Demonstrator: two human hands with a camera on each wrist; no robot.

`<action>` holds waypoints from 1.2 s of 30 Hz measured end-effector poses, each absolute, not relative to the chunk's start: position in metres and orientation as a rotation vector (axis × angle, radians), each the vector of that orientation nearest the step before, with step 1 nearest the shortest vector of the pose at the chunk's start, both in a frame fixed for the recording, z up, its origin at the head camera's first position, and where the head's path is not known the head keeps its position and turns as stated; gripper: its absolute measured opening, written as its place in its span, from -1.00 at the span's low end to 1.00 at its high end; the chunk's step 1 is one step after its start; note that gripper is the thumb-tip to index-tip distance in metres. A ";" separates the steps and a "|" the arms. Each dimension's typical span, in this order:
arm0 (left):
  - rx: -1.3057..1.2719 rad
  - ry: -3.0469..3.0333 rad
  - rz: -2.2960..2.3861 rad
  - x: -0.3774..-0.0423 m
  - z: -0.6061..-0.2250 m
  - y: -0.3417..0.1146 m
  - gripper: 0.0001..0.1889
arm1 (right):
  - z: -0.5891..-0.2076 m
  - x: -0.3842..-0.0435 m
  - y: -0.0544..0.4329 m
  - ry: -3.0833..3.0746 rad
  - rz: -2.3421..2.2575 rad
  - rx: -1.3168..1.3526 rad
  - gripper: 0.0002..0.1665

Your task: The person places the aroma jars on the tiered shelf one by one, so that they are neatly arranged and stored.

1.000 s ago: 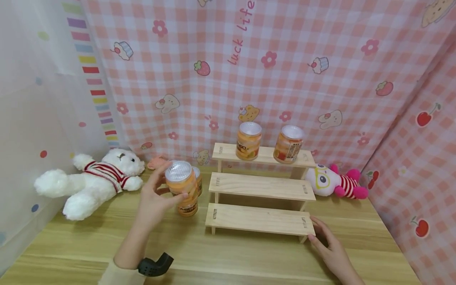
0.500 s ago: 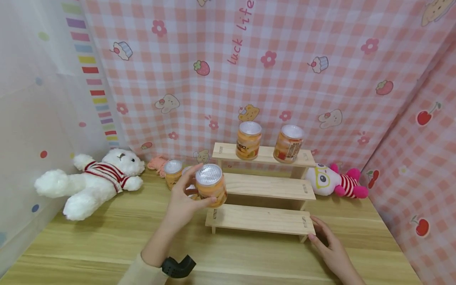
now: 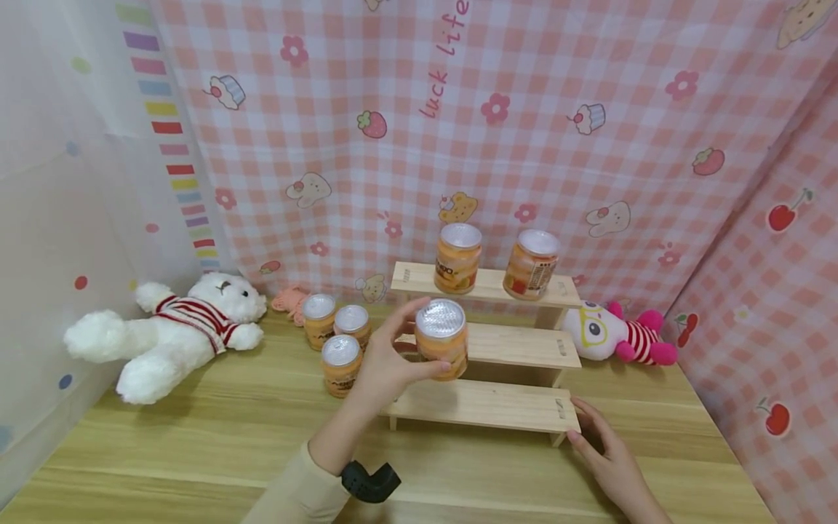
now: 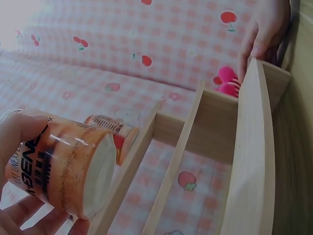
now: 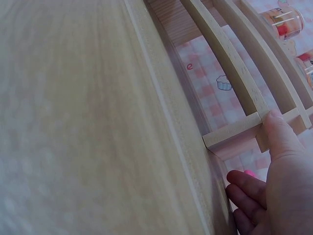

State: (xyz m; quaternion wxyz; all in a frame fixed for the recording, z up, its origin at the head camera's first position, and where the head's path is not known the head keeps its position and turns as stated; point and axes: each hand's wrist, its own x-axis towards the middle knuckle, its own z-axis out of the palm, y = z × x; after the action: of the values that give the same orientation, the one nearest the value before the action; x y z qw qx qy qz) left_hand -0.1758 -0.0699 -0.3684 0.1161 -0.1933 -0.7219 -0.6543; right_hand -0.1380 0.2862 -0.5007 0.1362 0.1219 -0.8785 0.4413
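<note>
My left hand [image 3: 393, 356] grips an orange-labelled can [image 3: 442, 342] with a silver lid, thumb in front and fingers behind. That can is held upright above the lower steps of a three-tier wooden shelf [image 3: 484, 404]; in the left wrist view its pale base [image 4: 100, 176] faces the shelf. My right hand [image 3: 609, 455] holds the right end of the lowest step, and in the right wrist view the thumb [image 5: 281, 134] presses on the board's corner. Two similar cans, one at left [image 3: 457, 260] and one at right [image 3: 531, 266], stand on the top step.
Left of the shelf, three more cans [image 3: 341, 367] stand grouped on the wooden table [image 3: 196, 444]. A white teddy bear [image 3: 190, 327] lies at far left, near a coral-coloured bundle [image 3: 290, 302]. A pink plush toy [image 3: 622, 335] lies behind the shelf's right end.
My left hand has carried the can rightward, from above the grouped cans to over the shelf. Those three cans now show fully. My right hand has stayed at the shelf's end.
</note>
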 end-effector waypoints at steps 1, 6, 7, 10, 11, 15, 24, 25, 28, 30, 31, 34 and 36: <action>-0.578 -2.117 -1.917 -0.178 -0.368 -0.066 -0.13 | -0.500 -0.138 0.286 -2.546 1.276 0.351 -0.43; -0.631 -2.152 -1.894 -0.186 -0.362 -0.046 -0.14 | -0.500 -0.136 0.286 -2.553 1.276 0.346 -0.43; -0.639 -2.159 -1.893 -0.188 -0.360 -0.042 -0.14 | -0.499 -0.136 0.286 -2.553 1.275 0.345 -0.43; -0.673 -2.158 -1.912 -0.192 -0.358 -0.029 -0.15 | -0.499 -0.136 0.286 -2.552 1.277 0.345 -0.43; -0.686 -2.151 -1.922 -0.193 -0.358 -0.025 -0.15 | -0.500 -0.136 0.286 -2.554 1.276 0.346 -0.43; -0.738 -2.135 -1.933 -0.198 -0.357 -0.009 -0.16 | -0.500 -0.137 0.285 -2.557 1.286 0.345 -0.43; -0.781 -2.153 -1.908 -0.212 -0.361 0.019 -0.14 | -0.502 -0.138 0.286 -2.542 1.277 0.362 -0.43; -0.775 -2.156 -1.905 -0.213 -0.362 0.021 -0.14 | -0.502 -0.137 0.286 -2.542 1.275 0.361 -0.43; -0.750 -2.172 -1.889 -0.217 -0.362 0.028 -0.14 | -0.502 -0.138 0.286 -2.543 1.276 0.359 -0.43; -0.730 -2.189 -1.875 -0.220 -0.363 0.032 -0.14 | -0.502 -0.138 0.286 -2.547 1.280 0.355 -0.43; -0.720 -2.196 -1.868 -0.221 -0.363 0.034 -0.15 | -0.502 -0.138 0.286 -2.549 1.282 0.354 -0.43; -0.702 -2.211 -1.844 -0.224 -0.364 0.038 -0.15 | -0.501 -0.138 0.286 -2.554 1.285 0.348 -0.43; -0.687 -2.219 -1.834 -0.227 -0.365 0.041 -0.15 | -0.501 -0.138 0.286 -2.556 1.284 0.349 -0.43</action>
State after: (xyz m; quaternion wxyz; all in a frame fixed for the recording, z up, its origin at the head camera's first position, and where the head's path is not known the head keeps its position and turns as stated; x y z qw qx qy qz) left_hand -0.2265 0.0406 -0.3652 0.0910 -0.2311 -0.7467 -0.6170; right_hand -0.1377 0.2857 -0.5008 0.1297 0.1202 -0.8795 0.4418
